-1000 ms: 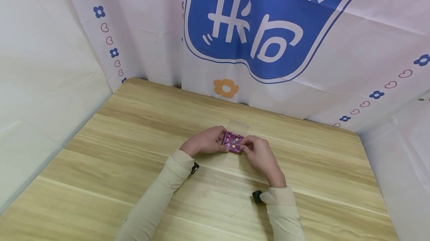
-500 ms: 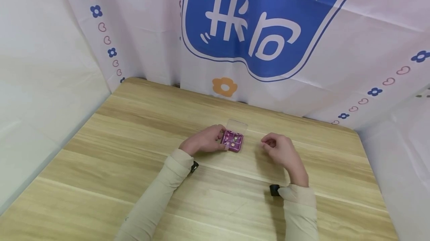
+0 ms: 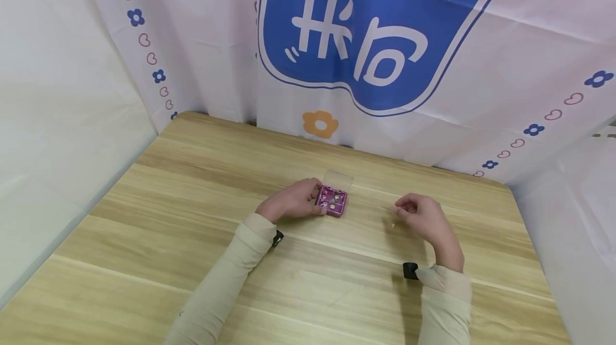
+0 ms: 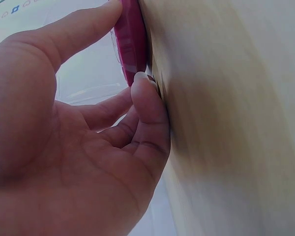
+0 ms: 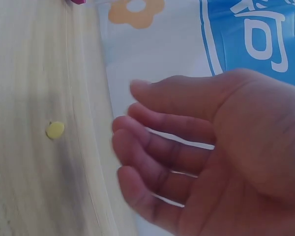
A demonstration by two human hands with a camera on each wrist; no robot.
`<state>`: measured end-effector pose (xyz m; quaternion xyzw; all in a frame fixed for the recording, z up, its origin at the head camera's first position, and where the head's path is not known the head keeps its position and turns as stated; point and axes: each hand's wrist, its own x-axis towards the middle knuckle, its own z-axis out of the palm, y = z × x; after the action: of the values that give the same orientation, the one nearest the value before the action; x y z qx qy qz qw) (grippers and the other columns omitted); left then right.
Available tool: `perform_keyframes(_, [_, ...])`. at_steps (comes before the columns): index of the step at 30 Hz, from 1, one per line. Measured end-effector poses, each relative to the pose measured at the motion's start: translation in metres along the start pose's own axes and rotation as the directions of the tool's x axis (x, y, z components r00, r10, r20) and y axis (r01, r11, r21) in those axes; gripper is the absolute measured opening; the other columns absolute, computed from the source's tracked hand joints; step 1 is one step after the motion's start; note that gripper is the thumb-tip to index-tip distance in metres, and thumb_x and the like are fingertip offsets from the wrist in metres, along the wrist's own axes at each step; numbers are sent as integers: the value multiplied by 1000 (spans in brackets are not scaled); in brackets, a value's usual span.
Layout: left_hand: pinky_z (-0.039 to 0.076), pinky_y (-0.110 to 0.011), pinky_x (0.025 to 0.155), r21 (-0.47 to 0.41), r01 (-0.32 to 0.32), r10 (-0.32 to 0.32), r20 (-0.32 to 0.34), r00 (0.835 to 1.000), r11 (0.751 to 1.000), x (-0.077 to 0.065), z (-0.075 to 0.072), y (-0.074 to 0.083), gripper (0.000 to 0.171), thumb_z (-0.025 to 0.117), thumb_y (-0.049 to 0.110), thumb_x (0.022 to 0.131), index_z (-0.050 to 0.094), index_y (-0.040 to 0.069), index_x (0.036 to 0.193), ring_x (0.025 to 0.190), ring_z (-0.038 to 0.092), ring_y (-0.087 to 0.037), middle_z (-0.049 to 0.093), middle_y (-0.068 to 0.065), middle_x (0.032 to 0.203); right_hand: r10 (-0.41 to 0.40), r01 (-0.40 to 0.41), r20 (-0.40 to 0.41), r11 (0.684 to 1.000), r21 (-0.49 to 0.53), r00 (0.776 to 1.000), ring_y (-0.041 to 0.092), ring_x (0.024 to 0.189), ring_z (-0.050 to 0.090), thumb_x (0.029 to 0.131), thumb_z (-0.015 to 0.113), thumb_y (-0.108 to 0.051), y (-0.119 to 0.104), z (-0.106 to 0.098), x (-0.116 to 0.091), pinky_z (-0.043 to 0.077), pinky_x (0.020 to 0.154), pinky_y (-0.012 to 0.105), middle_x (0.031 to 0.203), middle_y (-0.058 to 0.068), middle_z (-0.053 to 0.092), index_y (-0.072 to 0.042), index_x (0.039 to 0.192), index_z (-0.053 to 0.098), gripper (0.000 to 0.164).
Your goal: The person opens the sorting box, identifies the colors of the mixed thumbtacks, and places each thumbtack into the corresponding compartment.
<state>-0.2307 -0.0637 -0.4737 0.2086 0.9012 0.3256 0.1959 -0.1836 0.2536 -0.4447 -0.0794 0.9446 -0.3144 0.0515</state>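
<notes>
My left hand [image 3: 294, 199] holds a small purple compartment box [image 3: 339, 209] by its left side, thumb at the near edge and fingers at the far side. Its clear lid [image 3: 338, 179] stands open at the back. Inside the compartments lie several tiny pieces, some yellow or green, too small to make out. The left wrist view shows the thumb on the box's purple side [image 4: 130, 44]. To the right of the box, my right hand [image 3: 425, 219] hovers over the table with loosely curled fingers holding nothing. Below its fingertips is a small yellow disc [image 5: 55, 130] with a tiny bump at its edge.
The wooden table [image 3: 308, 291] reaches back to a hanging white cloth [image 3: 221, 77] printed with a blue sign and flowers. White sheets [image 3: 62, 120] enclose the sides. A black strap piece [image 3: 410, 270] sits at the right cuff.
My right hand has left the box and moved to the right. A small yellow disc now shows below its fingers. My left hand has stayed at the box.
</notes>
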Motion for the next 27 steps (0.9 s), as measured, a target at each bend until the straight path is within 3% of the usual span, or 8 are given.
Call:
perform_keyframes(10, [48,-37,88,1,-5,5,6,1000,1000,-2,-1,0,66,72,31,83,40,3,134,97,54,-17,58,-9,114,75,-74,176,997,-11,981,19,71,55,87,68,-19,5,13,3,47,65,36,79,5,63,-6,90,66,13])
perform_keyframes(16, [48,-36,88,3,-6,6,5,1000,1000,-3,-2,1,67,72,31,83,40,3,134,96,54,-16,58,-8,114,39,-37,175,999,-17,984,18,70,54,87,67,-13,4,15,3,47,64,36,78,6,63,-6,87,66,7])
perform_keyframes(27, [48,-36,88,-6,-10,10,1,1000,1000,-3,-2,1,66,72,31,83,40,3,134,96,53,-15,57,-8,114,62,-59,183,998,-19,981,18,68,54,88,66,-10,4,12,2,47,63,34,77,6,64,-6,86,68,5])
